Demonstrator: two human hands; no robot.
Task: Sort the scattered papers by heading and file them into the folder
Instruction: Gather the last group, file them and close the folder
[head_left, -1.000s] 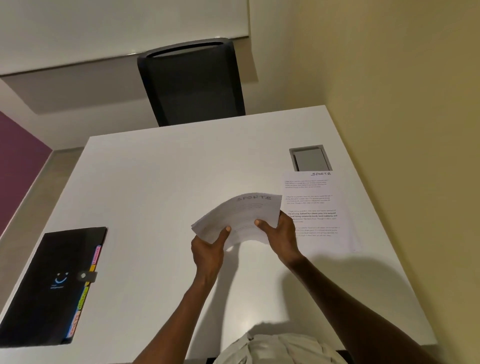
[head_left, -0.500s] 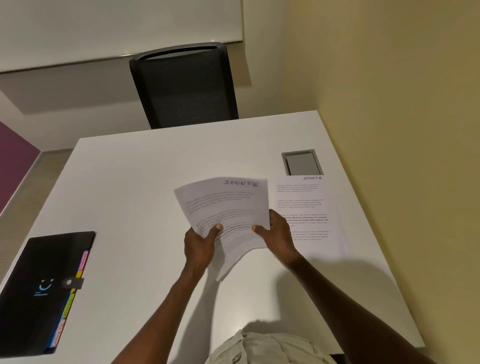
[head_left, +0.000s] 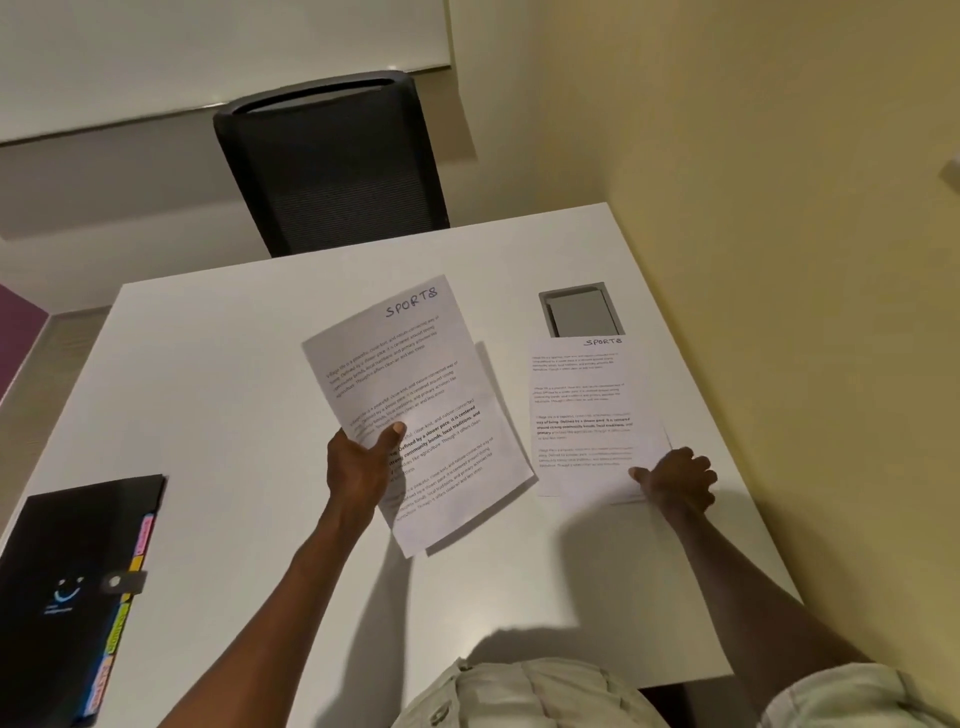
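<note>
My left hand (head_left: 359, 466) grips a small stack of white printed papers (head_left: 415, 410) headed "SPORTS", raised above the middle of the white table (head_left: 208, 395). To the right, another "SPORTS" sheet pile (head_left: 584, 415) lies flat on the table. My right hand (head_left: 675, 480) rests at that pile's lower right corner, fingers curled and thumb on the paper edge. A black expanding folder (head_left: 67, 592) with coloured index tabs lies shut at the table's near left.
A black office chair (head_left: 332, 161) stands behind the far edge of the table. A grey cable hatch (head_left: 581, 310) sits in the tabletop just beyond the flat pile. A yellow wall (head_left: 779, 260) runs close along the right side.
My right hand let go of the held stack and moved right to the flat pile's corner. My left hand alone now holds the stack, lifted and turned more face-up.
</note>
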